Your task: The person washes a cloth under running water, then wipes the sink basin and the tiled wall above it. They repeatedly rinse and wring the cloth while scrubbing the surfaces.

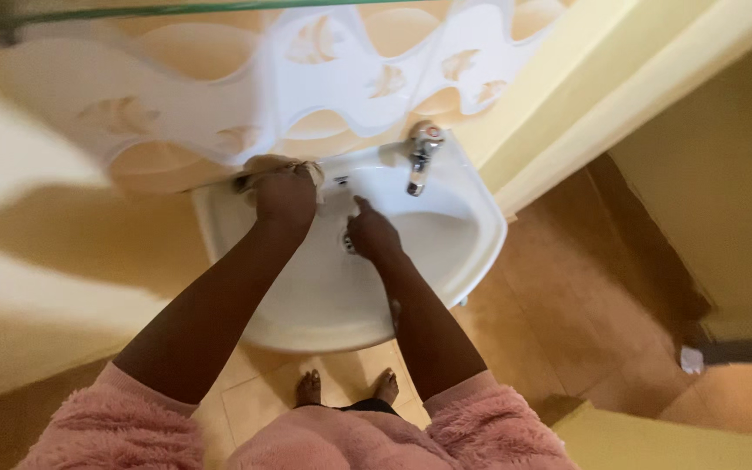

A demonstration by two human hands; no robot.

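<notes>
Both arms reach forward, left hand (285, 196) clenched, right hand (372, 233) loosely curled with index finger extended

Crumpled beige cloth (293, 167) on white sink's (472, 252) back rim

The left hand (285, 198) hides most of a cloth (282, 164).

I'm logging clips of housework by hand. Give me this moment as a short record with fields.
place: small bathroom, white sink on a patterned tiled wall
left hand: presses a beige cloth on the sink's back rim
right hand: inside the basin, over the drain, holding nothing visible
tap: chrome, at the back right of the sink; no running water seen
floor: orange-brown tiles, bare feet under the sink
</notes>
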